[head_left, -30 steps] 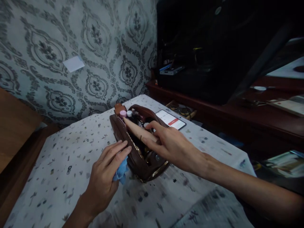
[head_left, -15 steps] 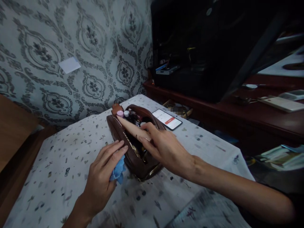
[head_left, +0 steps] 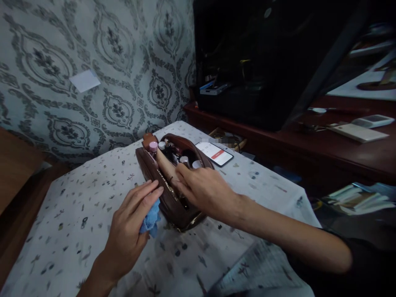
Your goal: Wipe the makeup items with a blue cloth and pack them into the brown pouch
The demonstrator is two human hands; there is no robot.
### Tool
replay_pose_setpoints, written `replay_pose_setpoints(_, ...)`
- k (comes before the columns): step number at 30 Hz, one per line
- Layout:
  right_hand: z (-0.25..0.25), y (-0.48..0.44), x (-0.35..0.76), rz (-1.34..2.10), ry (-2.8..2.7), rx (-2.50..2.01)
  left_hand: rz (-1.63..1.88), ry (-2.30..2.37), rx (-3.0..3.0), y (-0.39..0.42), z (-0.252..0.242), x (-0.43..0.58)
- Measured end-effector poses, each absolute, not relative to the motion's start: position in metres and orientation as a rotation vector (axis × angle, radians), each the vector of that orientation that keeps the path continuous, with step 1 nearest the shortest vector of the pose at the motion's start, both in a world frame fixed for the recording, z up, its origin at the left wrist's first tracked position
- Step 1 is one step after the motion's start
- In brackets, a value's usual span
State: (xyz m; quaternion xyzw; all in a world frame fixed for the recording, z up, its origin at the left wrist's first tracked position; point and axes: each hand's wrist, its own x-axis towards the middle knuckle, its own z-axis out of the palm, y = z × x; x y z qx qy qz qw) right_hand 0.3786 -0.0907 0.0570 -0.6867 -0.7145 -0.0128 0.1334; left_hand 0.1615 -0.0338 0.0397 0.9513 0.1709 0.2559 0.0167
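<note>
An unzipped brown bag (head_left: 148, 165) stands on a table with a patterned white cloth (head_left: 102, 189). Inside it are a pink-capped bottle (head_left: 153, 147) and several other small containers. My right hand (head_left: 207, 189) reaches over the bag's right side and grips a beige flat item (head_left: 166, 166), which lies lengthwise in the opening; its lower end is hidden by the fingers. My left hand (head_left: 131, 227) is closed on a blue cloth (head_left: 151, 220), its fingertips resting against the bag's left side.
Behind the bag to the right lies a phone (head_left: 218, 156) with a lit screen. A dark red desk (head_left: 340, 111) holds a large black screen (head_left: 247, 62) and small items. Papers (head_left: 361, 198) sit low at the right. A patterned wall stands behind.
The beige item has gone lower into the bag, with my right hand moving slightly left along with it. More bottle caps show beside it. My left hand still holds the blue cloth.
</note>
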Motion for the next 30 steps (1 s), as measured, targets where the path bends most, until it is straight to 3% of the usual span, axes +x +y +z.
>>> replay_pose_setpoints(15, 0.046, -0.101, 0.390, 0.139, -1.941, -1.784, 0.798, 0.577, 2.944, -0.036, 0.039, 0.162)
replay_pose_setpoints(24, 0.015, -0.138, 0.414, -0.045, -1.474, -1.464, 0.927, 0.722, 2.754, -0.038, 0.024, 0.147)
replay_pose_setpoints(30, -0.003, -0.134, 0.416, 0.087, -1.648, -1.401, 0.882, 0.785, 2.734, -0.038, 0.011, 0.151)
